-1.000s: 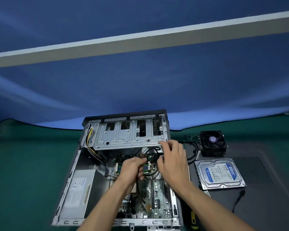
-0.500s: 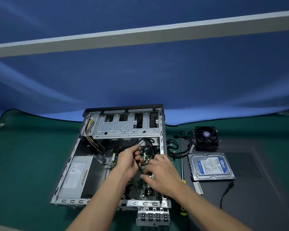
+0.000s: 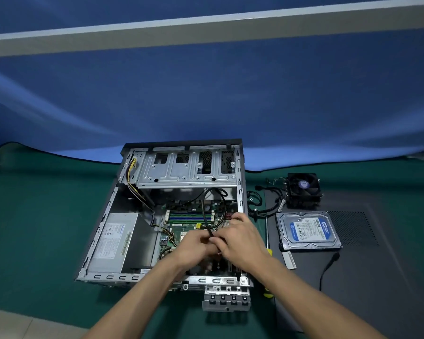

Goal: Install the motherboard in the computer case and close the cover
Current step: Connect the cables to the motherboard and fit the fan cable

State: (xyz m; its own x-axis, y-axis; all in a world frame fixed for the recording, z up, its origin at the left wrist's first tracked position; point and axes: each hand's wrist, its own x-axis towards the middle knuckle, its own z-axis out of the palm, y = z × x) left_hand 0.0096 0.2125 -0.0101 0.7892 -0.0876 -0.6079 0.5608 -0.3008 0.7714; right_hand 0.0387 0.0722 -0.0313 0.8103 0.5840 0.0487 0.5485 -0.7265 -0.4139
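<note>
The open computer case (image 3: 103, 231) lies flat on the green mat. Its green motherboard (image 3: 191, 217) sits inside, right of the grey power supply (image 3: 114, 241). A black cable (image 3: 205, 211) loops up over the board. My left hand (image 3: 194, 247) and my right hand (image 3: 240, 237) meet above the board's middle, and both pinch the lower end of that cable. The hands hide the board beneath them. The dark case cover (image 3: 382, 270) lies flat to the right of the case.
A blue-labelled hard drive (image 3: 307, 230) and a black cooler fan (image 3: 304, 189) rest on the cover, with loose black cables (image 3: 257, 204) beside them. A screwdriver with a yellow handle (image 3: 268, 253) lies between case and cover. A metal bracket (image 3: 227, 299) sticks out at the case's near edge.
Both hands have moved nearer me and come together on the black cable, which now arches higher over the board. The view has tilted slightly.
</note>
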